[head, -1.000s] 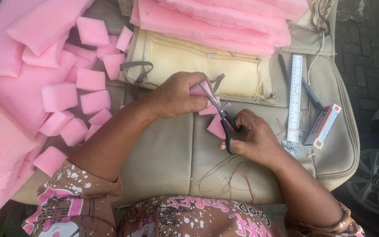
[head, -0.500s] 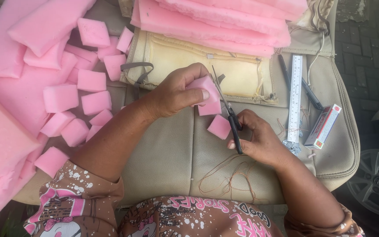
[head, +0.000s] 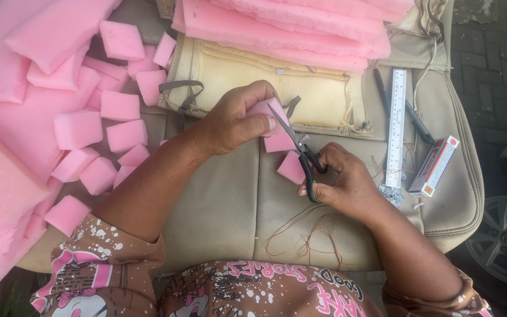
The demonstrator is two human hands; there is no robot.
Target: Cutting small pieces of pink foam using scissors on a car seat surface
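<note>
My left hand (head: 236, 120) grips a small pink foam piece (head: 272, 126) above a beige leather seat cover (head: 218, 205). My right hand (head: 341, 182) holds black-handled scissors (head: 300, 149), their blades running up along the foam piece. A cut pink foam block (head: 291, 167) lies on the seat cover just below the blades, beside my right hand's fingers.
Several cut pink foam blocks (head: 118, 135) and big foam slabs (head: 13, 152) lie at the left. More foam strips (head: 289, 29) sit on a tan cover at the top. A steel ruler (head: 396, 126), pens (head: 409, 114) and a small box (head: 434, 167) lie at the right. Loose thread (head: 306, 232) lies below. A car wheel (head: 503, 246) is at the lower right.
My left hand has lifted the foam piece slightly up and left. The scissors have swung more upright along the piece, and a cut block now lies free below them.
</note>
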